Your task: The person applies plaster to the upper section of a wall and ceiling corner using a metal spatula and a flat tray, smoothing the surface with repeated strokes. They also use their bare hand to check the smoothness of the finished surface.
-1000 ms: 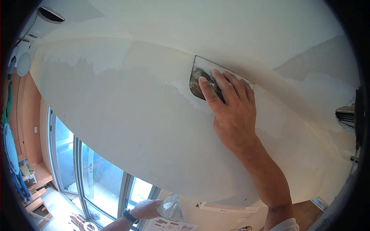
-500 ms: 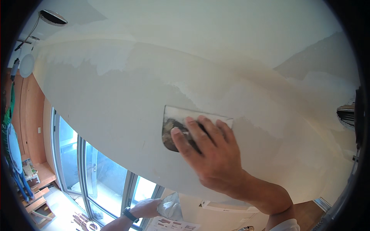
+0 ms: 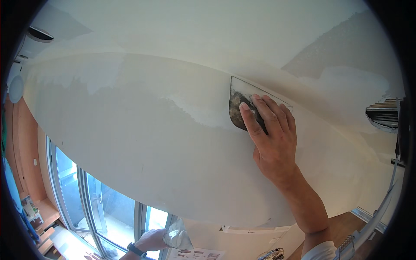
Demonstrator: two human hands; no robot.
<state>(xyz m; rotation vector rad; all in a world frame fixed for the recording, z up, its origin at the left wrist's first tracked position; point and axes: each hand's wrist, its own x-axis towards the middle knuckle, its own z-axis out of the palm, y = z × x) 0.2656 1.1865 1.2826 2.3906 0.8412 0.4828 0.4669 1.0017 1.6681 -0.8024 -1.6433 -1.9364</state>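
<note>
My right hand (image 3: pixel 273 147) grips a flat metal scraper blade (image 3: pixel 240 89) with a dark, stained middle, its fingers spread over the back. The blade rests on the pale, patchily plastered ceiling surface (image 3: pixel 108 134), along a curved seam right of centre. Low in the view, my left hand (image 3: pixel 154 239) is closed on a pale, irregular lump (image 3: pixel 177 237), perhaps a bag or load of filler; I cannot tell which.
Cut-out holes (image 3: pixel 40 34) are at the upper left, a slatted opening (image 3: pixel 381 115) at the right. Below are glass doors (image 3: pixel 110 203), wooden cabinetry (image 3: pixel 26 147), a long white fitting (image 3: pixel 255 229) and a printed sheet (image 3: pixel 197 254). A hanging pale disc (image 3: pixel 15 89) is far left.
The blade in my right hand swung down and left across the surface, then returned up and right to the seam. The view has shifted slightly; my left hand still holds the pale lump.
</note>
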